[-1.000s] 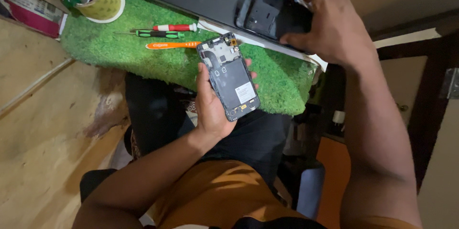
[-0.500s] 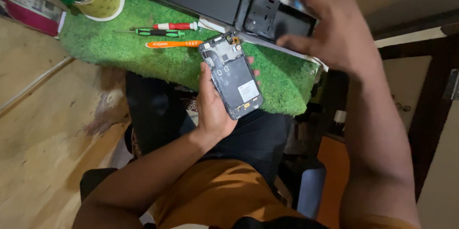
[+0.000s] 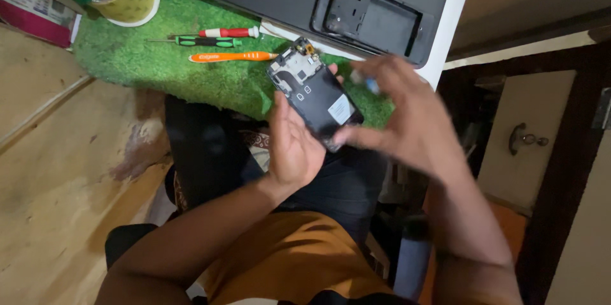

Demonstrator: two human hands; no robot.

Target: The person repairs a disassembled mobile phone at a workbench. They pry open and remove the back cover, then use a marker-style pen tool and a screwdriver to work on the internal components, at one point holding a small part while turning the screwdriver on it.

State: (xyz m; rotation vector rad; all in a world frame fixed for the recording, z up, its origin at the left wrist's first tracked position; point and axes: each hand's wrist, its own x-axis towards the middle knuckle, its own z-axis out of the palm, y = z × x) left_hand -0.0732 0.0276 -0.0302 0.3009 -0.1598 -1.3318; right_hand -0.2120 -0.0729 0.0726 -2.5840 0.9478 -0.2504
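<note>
3 screwdrivers [image 3: 219,42] (left) block turf [image 3: 146,66].

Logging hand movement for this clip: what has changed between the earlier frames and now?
The right hand left the black phone cover on the tray and came down to the opened phone, its fingertips now at the phone's lower edge; it is motion-blurred, so a grip is unclear. The left hand holds the phone as before. The screwdrivers and orange pry tool lie unmoved on the green mat.

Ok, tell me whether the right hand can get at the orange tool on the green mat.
Probably yes. The right hand hovers beside the opened phone, and the orange tool lies uncovered on the green mat, though the phone and left hand sit between.
</note>
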